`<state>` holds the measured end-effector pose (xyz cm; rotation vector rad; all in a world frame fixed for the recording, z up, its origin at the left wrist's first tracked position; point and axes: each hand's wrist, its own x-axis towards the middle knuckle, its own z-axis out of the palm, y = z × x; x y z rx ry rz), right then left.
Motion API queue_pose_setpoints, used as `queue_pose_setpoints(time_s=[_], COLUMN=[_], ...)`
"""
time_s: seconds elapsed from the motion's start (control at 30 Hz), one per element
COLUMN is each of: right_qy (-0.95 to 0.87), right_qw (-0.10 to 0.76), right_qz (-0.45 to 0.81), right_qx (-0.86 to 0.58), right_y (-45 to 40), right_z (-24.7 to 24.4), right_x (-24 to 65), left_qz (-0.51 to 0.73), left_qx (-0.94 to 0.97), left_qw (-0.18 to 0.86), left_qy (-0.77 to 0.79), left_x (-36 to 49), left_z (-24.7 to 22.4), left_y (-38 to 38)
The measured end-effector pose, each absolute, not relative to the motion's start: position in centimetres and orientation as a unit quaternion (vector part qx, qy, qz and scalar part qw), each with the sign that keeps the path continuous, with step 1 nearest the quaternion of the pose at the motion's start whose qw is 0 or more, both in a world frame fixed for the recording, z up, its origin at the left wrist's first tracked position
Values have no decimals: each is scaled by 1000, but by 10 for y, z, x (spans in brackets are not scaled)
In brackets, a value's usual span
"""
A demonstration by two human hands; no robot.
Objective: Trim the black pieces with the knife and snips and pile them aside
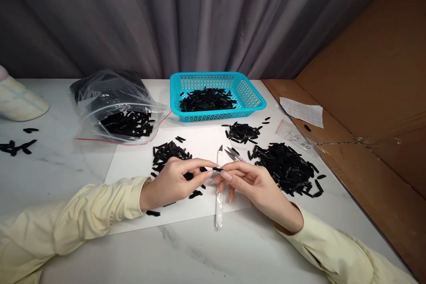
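Between the fingertips of my left hand (181, 179) and my right hand (253, 182) is a small black piece (218, 169), pinched at both ends. Under my hands lies a white-wrapped craft knife (219, 211), its blade pointing away from me. Scissors (233, 154) lie partly hidden just beyond my right hand. A pile of black pieces (169, 151) sits on white paper (133, 164), partly covered by my left hand. Beyond my right hand are a large black pile (286, 166) and a smaller one (242, 132).
A blue basket (256, 101) holding black pieces stands at the back. Left of it lies an open zip bag (116, 106) of black pieces. A pale bottle (21, 97) and loose pieces are far left. Right are a small clear bag (293, 135), paper slip (302, 112) and cardboard (366, 75).
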<state>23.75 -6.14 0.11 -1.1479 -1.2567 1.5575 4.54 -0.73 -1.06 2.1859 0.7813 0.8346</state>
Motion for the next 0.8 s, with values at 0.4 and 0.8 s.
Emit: queue_pose_setpoints(time_s=[0.4, 0.8], right_qy=[-509, -485], right_qw=[417, 419], right_qz=[603, 618], right_qx=[-452, -455], right_y=[-61, -61], right_z=[0, -3], right_x=[238, 236], left_qz=[303, 327], left_qx=[822, 830], left_qw=[369, 347], left_qy=[311, 289], left_x=[46, 46], left_z=[-8, -8], left_y=[-7, -8])
